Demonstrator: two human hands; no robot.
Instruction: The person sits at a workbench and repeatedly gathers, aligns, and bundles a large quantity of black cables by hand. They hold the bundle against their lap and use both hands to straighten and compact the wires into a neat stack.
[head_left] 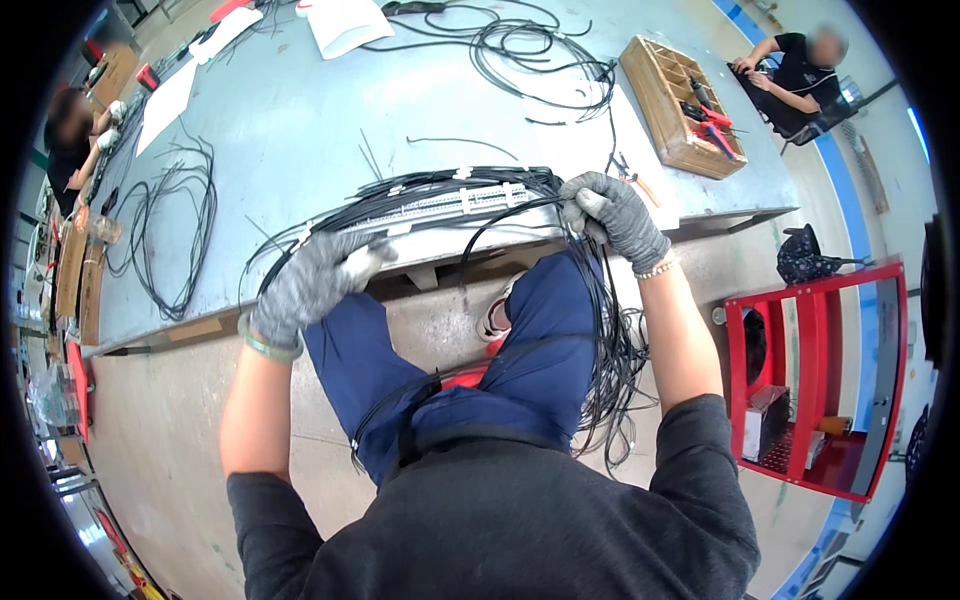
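A long bundle of thin black cables (410,192) runs along the table's near edge, with white ties or tags on it. Beside it lies a white slotted strip (445,206). My left hand (325,282), in a grey glove with pale fingertips, is closed around the left part of the bundle. At the right end, my gloved right hand (612,215) pinches the cables where they turn downward. From there a tangle of loose black cables (612,370) hangs over my right thigh, and some strands cross my lap. The right fingertips partly cover the cables they grip.
On the grey table (290,120) are coiled cables (510,55), another cable loop (170,230), a wooden tool box (680,110) and orange-handled pliers (640,185). A red cart (810,380) stands to the right. Two people (800,80) work at the far right and far left.
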